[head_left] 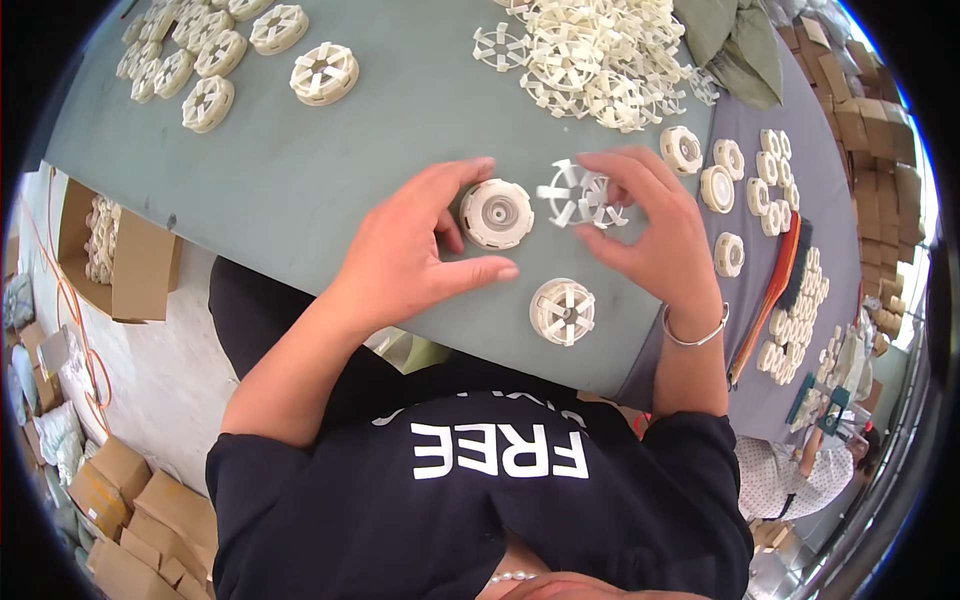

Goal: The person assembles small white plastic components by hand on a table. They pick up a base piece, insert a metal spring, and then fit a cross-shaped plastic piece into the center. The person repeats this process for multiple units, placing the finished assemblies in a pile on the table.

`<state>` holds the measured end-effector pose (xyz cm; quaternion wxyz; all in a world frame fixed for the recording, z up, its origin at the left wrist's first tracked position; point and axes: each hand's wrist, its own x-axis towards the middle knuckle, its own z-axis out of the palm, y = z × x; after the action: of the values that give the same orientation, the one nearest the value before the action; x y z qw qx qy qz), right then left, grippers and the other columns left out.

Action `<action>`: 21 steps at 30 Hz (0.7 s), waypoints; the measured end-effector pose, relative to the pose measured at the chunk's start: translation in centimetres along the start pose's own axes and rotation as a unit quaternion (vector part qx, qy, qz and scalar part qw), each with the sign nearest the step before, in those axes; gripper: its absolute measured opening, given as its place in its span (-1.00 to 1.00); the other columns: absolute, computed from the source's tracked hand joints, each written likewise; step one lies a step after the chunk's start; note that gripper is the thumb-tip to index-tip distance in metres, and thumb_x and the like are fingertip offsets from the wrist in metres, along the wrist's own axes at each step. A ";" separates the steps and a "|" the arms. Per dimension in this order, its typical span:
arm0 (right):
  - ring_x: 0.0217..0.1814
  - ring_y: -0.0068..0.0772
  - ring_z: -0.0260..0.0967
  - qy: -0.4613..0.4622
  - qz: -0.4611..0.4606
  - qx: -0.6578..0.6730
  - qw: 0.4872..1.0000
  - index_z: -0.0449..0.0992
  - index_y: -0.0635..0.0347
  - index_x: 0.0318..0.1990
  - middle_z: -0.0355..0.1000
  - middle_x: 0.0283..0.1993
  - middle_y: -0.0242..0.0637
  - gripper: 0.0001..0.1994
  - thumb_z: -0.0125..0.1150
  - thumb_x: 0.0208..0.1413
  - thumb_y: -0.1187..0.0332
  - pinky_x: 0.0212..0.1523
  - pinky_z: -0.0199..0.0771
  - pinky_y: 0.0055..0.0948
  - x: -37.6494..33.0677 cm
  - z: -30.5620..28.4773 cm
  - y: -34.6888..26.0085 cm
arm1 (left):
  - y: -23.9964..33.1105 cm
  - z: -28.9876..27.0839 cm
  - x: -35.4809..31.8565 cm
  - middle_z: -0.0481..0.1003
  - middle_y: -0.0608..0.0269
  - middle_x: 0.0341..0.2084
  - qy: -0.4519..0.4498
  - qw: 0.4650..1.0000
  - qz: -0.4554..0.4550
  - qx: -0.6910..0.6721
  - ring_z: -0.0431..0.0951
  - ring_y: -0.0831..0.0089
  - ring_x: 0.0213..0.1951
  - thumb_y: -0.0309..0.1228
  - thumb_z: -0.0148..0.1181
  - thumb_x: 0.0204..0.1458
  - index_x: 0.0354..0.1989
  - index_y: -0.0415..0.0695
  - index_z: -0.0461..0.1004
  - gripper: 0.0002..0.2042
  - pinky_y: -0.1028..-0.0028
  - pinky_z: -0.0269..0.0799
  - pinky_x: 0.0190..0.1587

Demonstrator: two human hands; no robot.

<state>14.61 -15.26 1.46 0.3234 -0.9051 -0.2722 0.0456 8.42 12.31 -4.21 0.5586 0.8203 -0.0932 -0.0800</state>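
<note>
A round cream plastic housing [497, 214] lies on the table with its ringed centre facing up. My left hand [415, 240] curves around its left side, index finger and thumb apart and not closed on it. Just to the right, my right hand [650, 215] pinches white spoked plastic rings [570, 194], apparently two overlapping, slightly blurred. Closer to me sits another round housing [563, 312] with a spoked ring on its top.
A heap of loose spoked rings [610, 60] lies at the far side. Round pieces with spoked tops [324, 74] stand far left. More housings [682, 150] and a red-handled brush [775, 290] lie right. A cardboard box [140, 280] stands beyond the table's left edge.
</note>
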 end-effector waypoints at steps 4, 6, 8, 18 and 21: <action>-0.03 -0.18 0.60 -0.054 -0.084 0.051 0.994 0.64 0.13 0.19 0.54 0.12 -0.25 -0.48 0.52 0.00 0.45 -0.03 0.67 -0.26 1.4 2.1 -1.3 | -0.4 0.1 0.1 0.61 0.24 0.20 0.008 0.999 -0.005 -0.038 0.52 0.59 -0.34 -0.30 0.47 0.20 0.45 -0.14 0.45 -0.36 0.51 0.52 -0.25; -0.01 -0.16 0.60 -0.067 -0.088 0.037 0.993 0.64 0.13 0.20 0.53 0.11 -0.25 -0.48 0.52 0.01 0.46 -0.02 0.68 -0.24 1.6 3.2 -1.3 | -0.6 0.3 0.1 0.62 0.24 0.18 0.013 0.999 -0.022 -0.040 0.52 0.59 -0.34 -0.34 0.42 0.23 0.45 -0.14 0.45 -0.40 0.50 0.52 -0.23; -0.02 -0.14 0.60 -0.078 -0.084 0.033 0.993 0.63 0.13 0.21 0.52 0.11 -0.24 -0.49 0.53 0.04 0.45 -0.02 0.67 -0.22 1.5 3.4 -1.4 | -0.7 0.5 0.0 0.63 0.25 0.17 0.018 0.998 -0.029 -0.045 0.51 0.59 -0.35 -0.39 0.39 0.25 0.45 -0.13 0.45 -0.43 0.49 0.51 -0.21; 0.06 -0.08 0.58 -0.086 -0.045 -0.015 0.995 0.65 0.10 0.23 0.52 0.14 -0.21 -0.54 0.51 0.16 0.31 0.10 0.63 -0.16 1.1 4.0 -1.5 | 0.2 1.5 0.4 0.62 0.22 0.17 0.024 1.000 0.018 0.006 0.48 0.52 -0.40 -0.48 0.46 0.11 0.46 -0.10 0.44 -0.33 0.46 0.51 -0.26; 0.13 -0.05 0.58 0.003 -0.111 0.008 0.994 0.68 0.12 0.19 0.56 0.20 -0.19 -0.57 0.53 0.17 0.28 0.15 0.61 -0.13 1.3 2.2 1.4 | -0.6 0.7 0.8 0.60 0.20 0.19 0.039 0.994 0.032 0.100 0.47 0.47 -0.41 -0.47 0.49 0.08 0.47 -0.06 0.43 -0.29 0.45 0.52 -0.26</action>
<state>15.81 -14.25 -1.01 0.3348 -0.8668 -0.3696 0.0086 9.10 11.73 -5.02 0.4792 0.8711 -0.1053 -0.0207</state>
